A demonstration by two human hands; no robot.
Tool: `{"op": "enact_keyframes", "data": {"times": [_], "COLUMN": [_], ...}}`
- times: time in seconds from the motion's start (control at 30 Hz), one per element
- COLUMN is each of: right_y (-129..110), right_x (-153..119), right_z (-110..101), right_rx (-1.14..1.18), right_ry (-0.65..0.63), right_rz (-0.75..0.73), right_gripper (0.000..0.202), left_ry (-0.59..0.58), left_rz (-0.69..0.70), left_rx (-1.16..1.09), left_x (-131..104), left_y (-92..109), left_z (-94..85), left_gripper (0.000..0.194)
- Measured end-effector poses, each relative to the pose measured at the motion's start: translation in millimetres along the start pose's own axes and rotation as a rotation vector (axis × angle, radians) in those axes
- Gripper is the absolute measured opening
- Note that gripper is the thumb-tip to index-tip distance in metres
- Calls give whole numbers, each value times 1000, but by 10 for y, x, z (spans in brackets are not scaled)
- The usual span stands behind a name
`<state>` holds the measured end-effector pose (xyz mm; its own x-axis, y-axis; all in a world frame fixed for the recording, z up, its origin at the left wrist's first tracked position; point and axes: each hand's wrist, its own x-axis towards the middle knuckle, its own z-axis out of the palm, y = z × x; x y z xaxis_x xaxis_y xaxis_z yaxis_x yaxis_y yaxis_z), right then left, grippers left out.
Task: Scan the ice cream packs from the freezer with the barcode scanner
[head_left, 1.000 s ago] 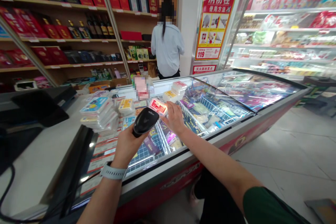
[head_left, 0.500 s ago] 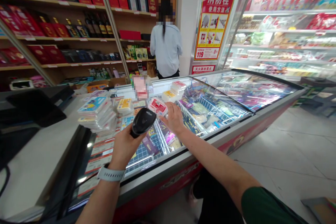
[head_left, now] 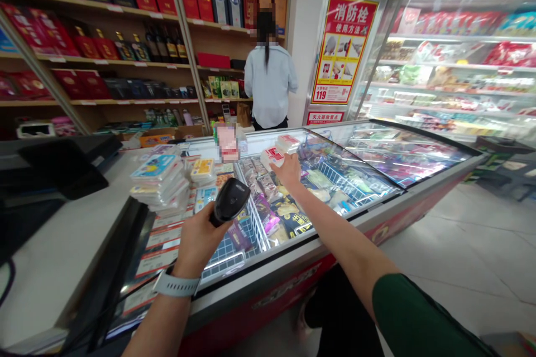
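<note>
My left hand (head_left: 201, 237) is wrapped round the handle of a black barcode scanner (head_left: 231, 199), held above the chest freezer's glass lid. Farther off, my right hand (head_left: 288, 172) grips a flat clear pack with a red label (head_left: 273, 155). That pack is over a low stack, beside another red-labelled pack (head_left: 288, 143); whether it rests on the stack I cannot tell. To the left stands a taller stack of flat packs with a blue label on top (head_left: 154, 167). A smaller stack topped by a yellow label (head_left: 202, 168) sits between them.
Under the glass, the chest freezer (head_left: 268, 276) holds wire baskets (head_left: 251, 228) of bagged goods. A grey counter (head_left: 54, 245) with a dark screen (head_left: 62, 164) lies left. A person in a light blue shirt (head_left: 270, 83) stands behind, facing shelves of boxes and bottles. A lit display fridge (head_left: 452, 67) is right.
My right hand has moved away and to the right with the red-labelled pack, from beside the scanner to the stack at the back. The scanner stays nearly in place.
</note>
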<state>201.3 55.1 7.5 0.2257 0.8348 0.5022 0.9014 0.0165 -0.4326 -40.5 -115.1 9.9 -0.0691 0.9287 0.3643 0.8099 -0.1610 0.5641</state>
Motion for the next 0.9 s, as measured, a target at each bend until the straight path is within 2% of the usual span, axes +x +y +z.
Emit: {"op": "enact_keyframes", "data": {"times": [0.13,0.3,0.43,0.63,0.77,0.9], "right_y": [-7,-20,11,91,-22,-333], "right_x": [71,47,-61,-368,-627,-897], "right_z": [93,104,29,-178,-287,-300], "right_rx": [-5,-2,35,63,64,73], "right_ry": [42,101,107,71,-37,-133], "right_rz": [42,20,-32,-84,-92,-145], "right_gripper": [53,48,45,32,29,28], "left_ry": [0,10,11,-11,34,100], "left_rz": [-6,0,16,24,3,-72], "left_rx": [-17,-1,-8,30,52,121], "left_x": [1,0,-5,-7,-39,-157], "left_y": [0,-13,-44,-7,24,-61], "left_z": [-12,-12,15,23,-125,-439], "left_gripper": [30,31,29,25,28,36]}}
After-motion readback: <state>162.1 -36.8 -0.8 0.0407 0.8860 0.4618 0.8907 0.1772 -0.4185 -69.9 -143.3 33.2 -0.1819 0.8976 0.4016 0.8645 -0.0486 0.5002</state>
